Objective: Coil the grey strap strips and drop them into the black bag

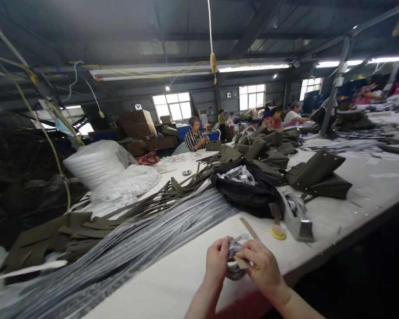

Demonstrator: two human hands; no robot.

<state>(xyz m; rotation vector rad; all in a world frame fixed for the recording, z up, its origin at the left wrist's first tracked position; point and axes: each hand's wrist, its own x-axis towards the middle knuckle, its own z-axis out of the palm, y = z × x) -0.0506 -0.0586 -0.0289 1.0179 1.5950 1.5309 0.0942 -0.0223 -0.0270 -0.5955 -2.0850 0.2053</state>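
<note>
Near the table's front edge, my left hand (217,260) is closed on the left side of a small coiled bundle (234,268) in clear, shiny plastic. My right hand (260,265) pinches a small tan piece (241,262) against the bundle's right side. Just behind the hands a narrow tan strip (249,229) lies on the white table (173,270). A round yellow-rimmed object (278,232) rests to the right of that strip. Farther back stands an open black bag (249,195) holding plastic-wrapped pieces (237,174).
Long grey plastic-covered strips (146,235) cross the table at left, beside dark green straps (166,195). A metal-ended dispenser (301,226) stands right of the bag. Green bags (319,175) are piled behind. Across the table sits a person in stripes (193,139).
</note>
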